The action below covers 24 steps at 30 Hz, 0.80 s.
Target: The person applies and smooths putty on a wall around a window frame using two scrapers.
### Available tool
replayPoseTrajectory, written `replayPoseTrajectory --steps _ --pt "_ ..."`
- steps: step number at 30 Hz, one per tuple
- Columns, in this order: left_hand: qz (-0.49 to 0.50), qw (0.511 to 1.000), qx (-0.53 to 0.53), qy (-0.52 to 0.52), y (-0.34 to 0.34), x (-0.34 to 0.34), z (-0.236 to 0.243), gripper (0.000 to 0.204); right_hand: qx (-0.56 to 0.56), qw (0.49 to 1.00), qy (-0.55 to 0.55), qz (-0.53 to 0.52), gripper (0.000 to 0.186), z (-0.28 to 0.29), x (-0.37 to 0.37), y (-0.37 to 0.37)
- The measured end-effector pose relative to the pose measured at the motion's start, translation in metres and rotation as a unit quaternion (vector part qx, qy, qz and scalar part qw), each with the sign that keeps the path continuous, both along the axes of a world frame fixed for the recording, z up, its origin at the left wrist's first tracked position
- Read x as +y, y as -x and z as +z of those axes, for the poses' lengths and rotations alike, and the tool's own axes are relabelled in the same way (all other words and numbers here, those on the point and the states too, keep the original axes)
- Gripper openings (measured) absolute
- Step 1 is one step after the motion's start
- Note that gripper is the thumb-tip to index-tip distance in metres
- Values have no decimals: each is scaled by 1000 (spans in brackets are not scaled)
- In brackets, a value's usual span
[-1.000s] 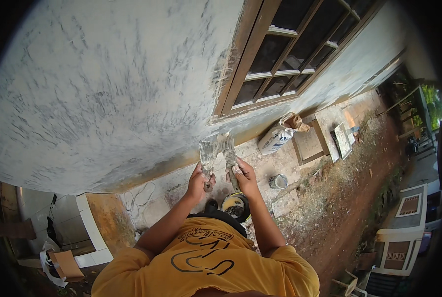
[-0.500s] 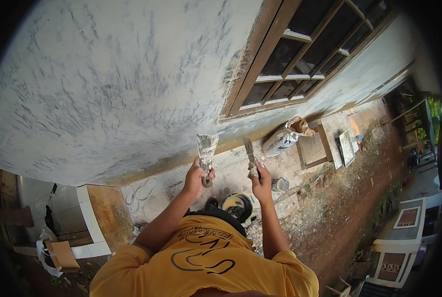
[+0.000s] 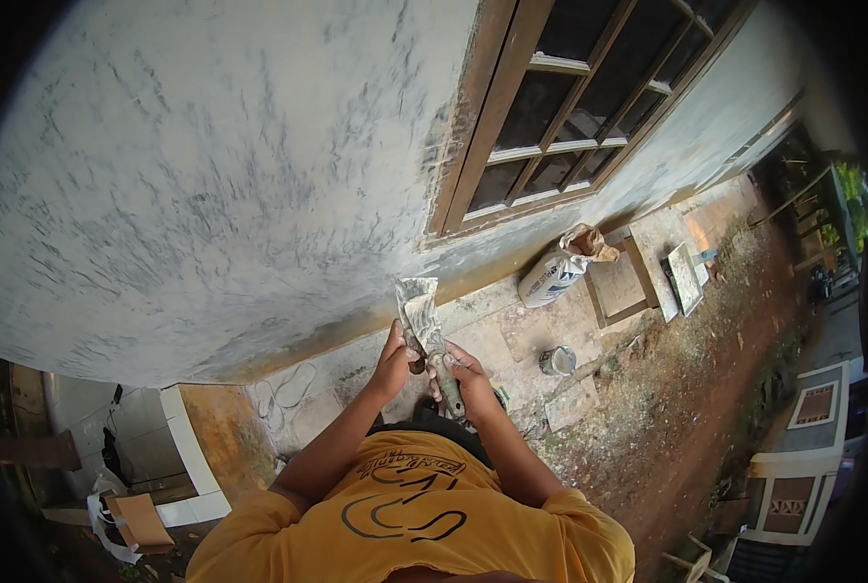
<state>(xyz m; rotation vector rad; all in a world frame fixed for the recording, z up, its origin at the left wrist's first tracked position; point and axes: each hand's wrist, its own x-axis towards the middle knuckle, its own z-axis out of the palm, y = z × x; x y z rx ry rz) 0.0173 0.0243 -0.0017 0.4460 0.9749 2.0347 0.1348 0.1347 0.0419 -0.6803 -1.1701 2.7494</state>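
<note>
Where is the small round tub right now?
In the head view, the small round tub stands right of centre, to the right of the right hand and below the white sack in the picture.

On my feed, a pale wall [image 3: 220, 165] streaked with grey fills the upper left, beside a brown window [image 3: 572, 109] (slanted in my view) with dark panes [image 3: 524, 112]. A dusty paved floor [image 3: 502, 335] runs along the wall's foot; red-brown soil [image 3: 686, 418] lies rightward. Daylight brightens leaves [image 3: 853, 201] at far right.

The scrapers [image 3: 422, 313] look whitish grey, the wall [image 3: 220, 175] grey-streaked white.
</note>
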Motion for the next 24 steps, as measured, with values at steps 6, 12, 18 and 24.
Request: replayPoseTrajectory --steps 6,12,18,24 --pt "26 997 -74 17 -7 6 -1 54 43 973 -219 -65 43 -21 35 19" --pt "72 988 -128 47 -2 -5 -11 52 94 984 -127 -81 41 0 71 52" --pt "93 980 -162 67 -5 -17 -15 46 78 975 -169 -117 48 -8 90 118" --pt "114 978 -168 49 0 -32 -24 41 84 972 -183 -123 62 4 73 165"
